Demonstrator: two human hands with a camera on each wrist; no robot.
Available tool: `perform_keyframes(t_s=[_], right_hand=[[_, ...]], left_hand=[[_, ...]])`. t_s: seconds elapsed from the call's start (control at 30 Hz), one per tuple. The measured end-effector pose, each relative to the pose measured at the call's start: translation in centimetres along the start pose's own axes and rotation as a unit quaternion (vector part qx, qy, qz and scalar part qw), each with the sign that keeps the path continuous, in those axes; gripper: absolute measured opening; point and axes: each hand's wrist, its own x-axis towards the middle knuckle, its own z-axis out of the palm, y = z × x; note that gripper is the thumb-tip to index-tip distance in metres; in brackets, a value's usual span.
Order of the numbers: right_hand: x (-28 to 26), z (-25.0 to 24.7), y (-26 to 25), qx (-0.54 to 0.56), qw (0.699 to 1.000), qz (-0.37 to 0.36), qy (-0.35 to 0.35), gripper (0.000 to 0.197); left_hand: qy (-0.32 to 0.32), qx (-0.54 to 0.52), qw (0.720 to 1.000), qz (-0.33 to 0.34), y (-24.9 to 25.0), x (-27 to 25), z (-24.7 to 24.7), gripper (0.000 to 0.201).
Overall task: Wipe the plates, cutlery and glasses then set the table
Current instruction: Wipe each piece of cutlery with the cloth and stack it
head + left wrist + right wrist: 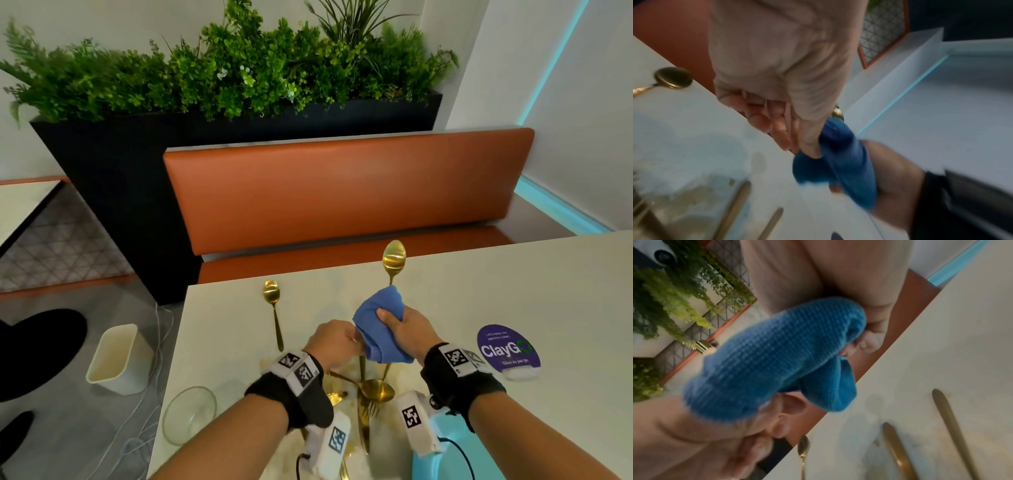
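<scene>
My right hand (394, 320) grips a blue cloth (376, 325) that is wrapped round the handle of a gold spoon (394, 257). The spoon's bowl sticks up out of the cloth, above the table. My left hand (344, 339) pinches the handle's lower end just left of the cloth. In the left wrist view my left hand (785, 129) meets the blue cloth (838, 162). In the right wrist view the blue cloth (777, 356) fills the middle. A second gold spoon (273, 308) lies on the table to the left. Several gold cutlery pieces (366, 397) lie piled below my hands.
A clear glass bowl (188, 414) sits near the table's left edge. A purple round sticker (507, 349) is on the table (513, 291) to the right, a light blue object (448, 459) at the near edge. An orange bench (342, 192) stands behind, a white bin (116, 359) on the floor.
</scene>
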Motion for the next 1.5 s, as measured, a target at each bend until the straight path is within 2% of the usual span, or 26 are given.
perform_keyframes(t_s=[0.1,0.17,0.3,0.4,0.57,0.67,0.7,0.77,0.8,0.9,1.03,1.13,1.33,1.43,1.5], right_hand=[[0.2,0.0,0.7,-0.001,0.998,-0.020,-0.058,0.032],[0.0,0.7,0.6,-0.015,0.995,-0.033,-0.096,0.028],[0.1,2.4,-0.4,-0.003,0.989,-0.044,-0.143,0.023],[0.3,3.3,-1.3,0.001,0.988,-0.046,-0.145,0.021],[1.5,4.3,-2.7,-0.090,0.985,-0.053,-0.134,0.032],[1.6,4.3,-3.0,-0.150,0.974,-0.050,-0.161,0.033],[1.6,4.2,-2.7,-0.175,0.968,-0.054,-0.168,0.034],[1.4,3.8,-1.8,-0.214,0.962,-0.049,-0.160,0.035],[1.3,3.3,-1.2,-0.215,0.965,-0.037,-0.146,0.035],[1.6,1.7,0.1,-0.208,0.973,-0.003,-0.103,0.037],[2.1,-0.1,1.4,-0.184,0.981,0.026,-0.057,0.034],[2.0,-0.8,2.2,-0.166,0.985,0.038,-0.035,0.020],[1.3,-1.8,2.9,-0.168,0.984,0.063,-0.011,0.023],[1.0,-2.3,3.5,-0.153,0.986,0.073,-0.004,0.024],[0.9,-2.7,3.6,-0.138,0.987,0.079,0.005,0.027]], left_hand=[[0.092,-0.083,0.992,-0.017,-0.4,0.9,-2.3,0.024],[0.119,-0.123,0.985,-0.016,-0.3,1.7,-2.8,0.025],[0.114,-0.178,0.977,-0.024,0.2,2.7,-2.3,0.026],[0.114,-0.199,0.972,-0.045,-0.7,3.4,-2.2,0.026],[0.113,-0.251,0.953,-0.124,-2.4,5.1,-3.1,0.026],[0.137,-0.330,0.921,-0.155,-4.4,6.6,-4.1,0.011],[0.157,-0.334,0.915,-0.163,-5.3,7.1,-4.7,0.015],[0.197,-0.243,0.930,-0.193,-7.5,7.9,-6.2,0.018],[0.203,-0.180,0.938,-0.216,-8.7,7.9,-6.9,0.027],[0.118,0.008,0.958,-0.263,-12.7,8.5,-8.0,0.042],[0.048,0.127,0.947,-0.290,-15.4,8.9,-7.2,0.046],[0.045,0.135,0.943,-0.300,-16.1,9.3,-6.5,0.043],[0.099,0.091,0.933,-0.333,-16.7,10.2,-6.1,0.044],[0.131,0.099,0.937,-0.309,-15.8,10.3,-5.6,0.042],[0.117,0.103,0.945,-0.286,-14.4,9.7,-5.4,0.037]])
